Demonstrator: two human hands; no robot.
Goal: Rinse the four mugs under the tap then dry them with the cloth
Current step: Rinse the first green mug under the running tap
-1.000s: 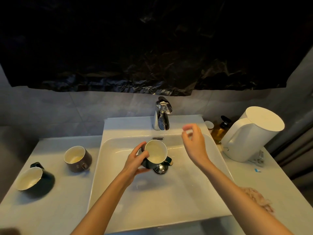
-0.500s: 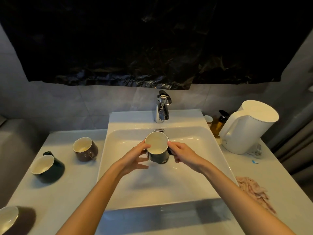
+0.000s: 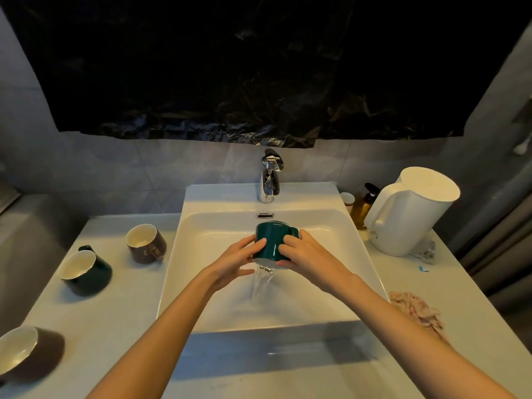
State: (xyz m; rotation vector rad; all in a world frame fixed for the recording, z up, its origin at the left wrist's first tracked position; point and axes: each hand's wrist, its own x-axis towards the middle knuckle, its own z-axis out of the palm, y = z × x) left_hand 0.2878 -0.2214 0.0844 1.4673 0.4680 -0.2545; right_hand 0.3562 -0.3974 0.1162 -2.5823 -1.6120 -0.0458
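Observation:
A green mug (image 3: 272, 240) is tipped mouth-down over the white sink (image 3: 201, 283), and water pours from its rim into the basin. My left hand (image 3: 236, 260) grips its left side and my right hand (image 3: 305, 254) grips its right side. The chrome tap (image 3: 269, 180) stands at the back of the sink; no stream shows at its spout. On the counter to the left stand a brown mug (image 3: 145, 243), a dark green mug (image 3: 85, 269) and a dark mug (image 3: 26, 352) at the lower left edge. A pink cloth (image 3: 417, 309) lies crumpled on the counter to the right.
A white kettle (image 3: 411, 211) stands at the back right, with an amber pump bottle (image 3: 364, 204) and a small jar (image 3: 347, 199) beside it. Black plastic sheeting (image 3: 259, 67) covers the wall above the tap. The grey counter (image 3: 115, 326) surrounds the sink.
My right hand came down from the tap and took hold of the mug. Both hands then turned the upright mug over, and water now spills out into the basin.

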